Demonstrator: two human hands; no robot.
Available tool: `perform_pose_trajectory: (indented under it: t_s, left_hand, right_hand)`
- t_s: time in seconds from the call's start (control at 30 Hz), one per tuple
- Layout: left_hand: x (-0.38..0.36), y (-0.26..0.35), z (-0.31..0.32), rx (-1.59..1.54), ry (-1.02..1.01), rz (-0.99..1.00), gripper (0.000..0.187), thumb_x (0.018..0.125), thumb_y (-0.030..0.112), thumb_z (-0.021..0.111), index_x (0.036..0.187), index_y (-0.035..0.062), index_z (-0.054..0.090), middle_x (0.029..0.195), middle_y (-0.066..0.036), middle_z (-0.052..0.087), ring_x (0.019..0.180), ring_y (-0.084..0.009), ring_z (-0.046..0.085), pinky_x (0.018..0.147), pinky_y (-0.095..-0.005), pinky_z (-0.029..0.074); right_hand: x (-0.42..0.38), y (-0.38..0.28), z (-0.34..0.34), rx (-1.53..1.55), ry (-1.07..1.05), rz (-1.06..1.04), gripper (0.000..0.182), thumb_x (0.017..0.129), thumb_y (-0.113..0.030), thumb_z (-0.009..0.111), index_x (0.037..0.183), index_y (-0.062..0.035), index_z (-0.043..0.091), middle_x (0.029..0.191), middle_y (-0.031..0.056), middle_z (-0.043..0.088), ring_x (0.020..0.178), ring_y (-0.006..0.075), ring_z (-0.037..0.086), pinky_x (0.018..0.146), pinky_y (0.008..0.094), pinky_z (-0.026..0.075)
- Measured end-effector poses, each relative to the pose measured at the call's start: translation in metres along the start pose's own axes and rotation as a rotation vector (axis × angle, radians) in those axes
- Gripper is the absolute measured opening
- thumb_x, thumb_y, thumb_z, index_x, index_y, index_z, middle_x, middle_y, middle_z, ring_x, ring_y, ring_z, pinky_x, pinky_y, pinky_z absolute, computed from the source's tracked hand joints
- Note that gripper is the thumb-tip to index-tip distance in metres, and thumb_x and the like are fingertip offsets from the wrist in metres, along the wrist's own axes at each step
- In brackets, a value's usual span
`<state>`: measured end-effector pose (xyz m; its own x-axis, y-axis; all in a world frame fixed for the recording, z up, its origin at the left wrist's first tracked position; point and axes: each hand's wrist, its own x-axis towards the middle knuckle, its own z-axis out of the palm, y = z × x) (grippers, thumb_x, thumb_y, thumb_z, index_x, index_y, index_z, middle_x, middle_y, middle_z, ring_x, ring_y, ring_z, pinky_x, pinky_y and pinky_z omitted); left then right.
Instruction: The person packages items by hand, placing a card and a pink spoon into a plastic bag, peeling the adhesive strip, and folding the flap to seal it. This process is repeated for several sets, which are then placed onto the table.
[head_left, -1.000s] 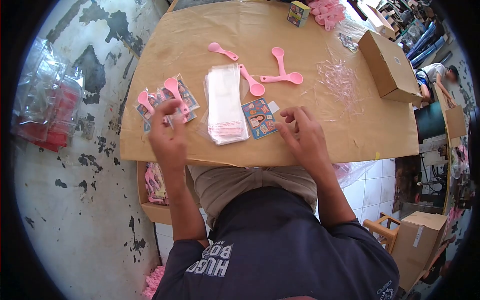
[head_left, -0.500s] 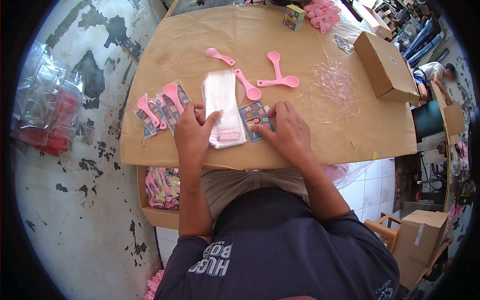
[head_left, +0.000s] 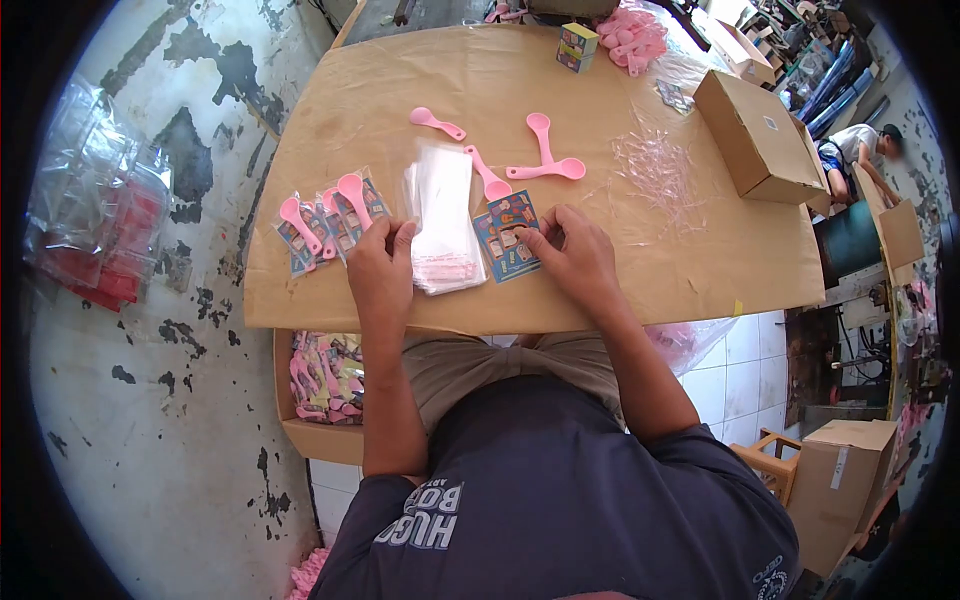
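My left hand [head_left: 382,265] is closed at the left edge of a stack of clear plastic bags [head_left: 445,215], thumb against fingers; whatever it pinches is hidden. The upper end of the stack looks blurred. My right hand [head_left: 578,255] pinches a printed blue card [head_left: 513,212] between thumb and fingers, tilted over another blue card [head_left: 495,248] lying on the table. Left of the stack lie bagged pink spoons with cards [head_left: 300,225], close to my left hand. Loose pink measuring spoons rest beyond: one [head_left: 437,123], another beside the bags [head_left: 488,172], and two crossed [head_left: 545,168].
The table [head_left: 720,285] is covered in brown paper. Clear plastic strips [head_left: 660,165] and a cardboard box [head_left: 755,140] are on the right. A small box [head_left: 577,48] and bagged pink spoons [head_left: 637,38] stand behind. Below left sits a carton of packed spoons [head_left: 320,440]. A person [head_left: 855,150] works far right.
My left hand has drawn back left off the bag stack, its fingers now closed. My right hand has raised and turned a card over the other one.
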<state>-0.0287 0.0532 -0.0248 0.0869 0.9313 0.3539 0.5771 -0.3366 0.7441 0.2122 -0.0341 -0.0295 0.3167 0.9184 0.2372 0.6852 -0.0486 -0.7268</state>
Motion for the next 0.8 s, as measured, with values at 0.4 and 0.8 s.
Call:
perform_pose_trajectory:
  t_s: [0.4, 0.8]
  left_hand:
    - [0.001, 0.001, 0.008, -0.466, 0.087, -0.033, 0.019, 0.105, 0.016, 0.063, 0.109, -0.0011, 0.071, 0.090, -0.011, 0.073, 0.076, -0.0152, 0.066, 0.068, -0.0297, 0.050]
    - [-0.011, 0.033, 0.012, -1.155, -0.037, -0.275, 0.019, 0.099, 0.011, 0.071, 0.115, 0.0028, 0.066, 0.108, -0.018, 0.077, 0.096, -0.0234, 0.076, 0.081, -0.0287, 0.057]
  right_hand:
    - [0.001, 0.016, 0.006, 0.122, 0.099, -0.003, 0.030, 0.100, -0.032, 0.066, 0.098, -0.0031, 0.060, 0.072, 0.0137, 0.063, 0.065, 0.0322, 0.064, 0.061, 0.0465, 0.045]
    - [-0.004, 0.010, 0.005, 0.479, 0.158, -0.138, 0.019, 0.100, -0.015, 0.068, 0.089, 0.0002, 0.062, 0.071, 0.0064, 0.055, 0.058, 0.0141, 0.048, 0.053, 0.0328, 0.039]
